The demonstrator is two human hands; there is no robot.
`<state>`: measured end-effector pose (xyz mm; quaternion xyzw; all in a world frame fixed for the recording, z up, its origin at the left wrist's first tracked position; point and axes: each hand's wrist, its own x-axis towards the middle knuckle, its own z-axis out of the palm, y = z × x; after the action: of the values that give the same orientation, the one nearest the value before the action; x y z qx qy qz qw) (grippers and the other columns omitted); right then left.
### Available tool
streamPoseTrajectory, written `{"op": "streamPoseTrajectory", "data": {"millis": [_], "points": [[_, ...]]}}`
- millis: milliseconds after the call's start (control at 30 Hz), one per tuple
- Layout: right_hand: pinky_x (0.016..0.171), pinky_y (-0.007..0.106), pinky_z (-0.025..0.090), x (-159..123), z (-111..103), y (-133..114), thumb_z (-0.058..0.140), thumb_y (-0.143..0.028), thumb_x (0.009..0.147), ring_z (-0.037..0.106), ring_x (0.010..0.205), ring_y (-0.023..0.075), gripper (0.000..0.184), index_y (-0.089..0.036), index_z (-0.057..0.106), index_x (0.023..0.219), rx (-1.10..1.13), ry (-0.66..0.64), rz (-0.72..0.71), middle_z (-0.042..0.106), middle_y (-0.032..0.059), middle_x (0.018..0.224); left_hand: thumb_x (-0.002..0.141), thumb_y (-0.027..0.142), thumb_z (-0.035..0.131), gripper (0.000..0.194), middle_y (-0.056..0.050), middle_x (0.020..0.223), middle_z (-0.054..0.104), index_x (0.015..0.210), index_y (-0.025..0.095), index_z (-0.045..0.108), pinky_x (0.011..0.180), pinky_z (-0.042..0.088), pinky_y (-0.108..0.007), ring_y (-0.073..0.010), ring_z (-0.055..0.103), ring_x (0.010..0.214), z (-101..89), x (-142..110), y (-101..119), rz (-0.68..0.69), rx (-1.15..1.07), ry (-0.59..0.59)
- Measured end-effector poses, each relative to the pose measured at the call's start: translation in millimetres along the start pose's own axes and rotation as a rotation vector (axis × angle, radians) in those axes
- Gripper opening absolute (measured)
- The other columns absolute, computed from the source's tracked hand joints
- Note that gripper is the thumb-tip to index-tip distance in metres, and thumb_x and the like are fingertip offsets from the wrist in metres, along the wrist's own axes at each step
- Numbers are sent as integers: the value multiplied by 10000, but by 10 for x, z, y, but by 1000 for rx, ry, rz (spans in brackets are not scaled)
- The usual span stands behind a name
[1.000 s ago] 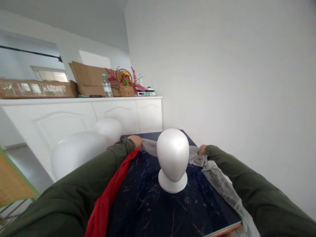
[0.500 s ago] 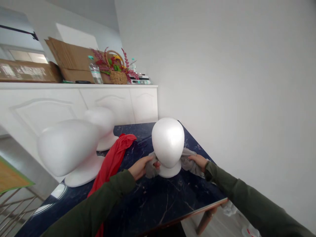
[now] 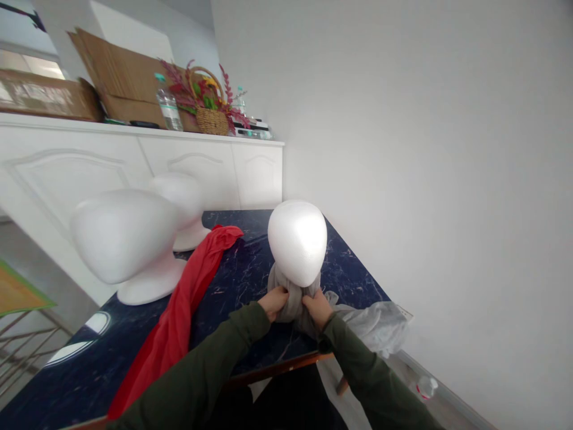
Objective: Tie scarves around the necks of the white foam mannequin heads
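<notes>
A white mannequin head (image 3: 298, 239) stands upright on the dark blue marbled table (image 3: 255, 257). Around its neck goes a grey scarf (image 3: 293, 301), gathered in folds under the chin. My left hand (image 3: 274, 302) is closed on the scarf at the left front of the neck. On the other side of the front, my right hand (image 3: 319, 308) pinches the scarf too, close to the left one. A sheer tail of the scarf spreads right past my right wrist to the table's edge. Behind the head, the wrap is hidden.
Two more white mannequin heads, a near one (image 3: 128, 236) and a farther one (image 3: 181, 197), stand at the left. A red scarf (image 3: 190, 298) lies lengthwise beside them. Behind is a white cabinet (image 3: 197, 170) bearing cardboard, a bottle (image 3: 169, 107) and a flower basket (image 3: 212, 121). A wall rises at right.
Both hands have come together from the sides of the neck to its front, bringing the grey scarf around beneath the chin. The view has shifted slightly.
</notes>
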<state>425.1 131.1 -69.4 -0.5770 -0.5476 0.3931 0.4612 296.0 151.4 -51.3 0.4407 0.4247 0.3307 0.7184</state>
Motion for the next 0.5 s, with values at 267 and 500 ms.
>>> {"op": "streamPoseTrajectory", "data": {"millis": [267,500], "points": [[977,398,306,-386,227,-61,433,-114,673,428,1079,257,357,-89,566,1003,-463,95,-319,505,163,1068,617,172,642,218,-87,633,659,813,78,647,630,472,-286,-223,612,693,76,-70,53,4,78,-78],[926,348,342,-530,287,-152,612,-366,650,458,1037,247,328,-153,601,899,-278,110,-271,535,109,1049,642,130,599,185,-73,659,663,818,103,649,725,459,-300,-237,600,796,65,35,49,104,84,81]]}}
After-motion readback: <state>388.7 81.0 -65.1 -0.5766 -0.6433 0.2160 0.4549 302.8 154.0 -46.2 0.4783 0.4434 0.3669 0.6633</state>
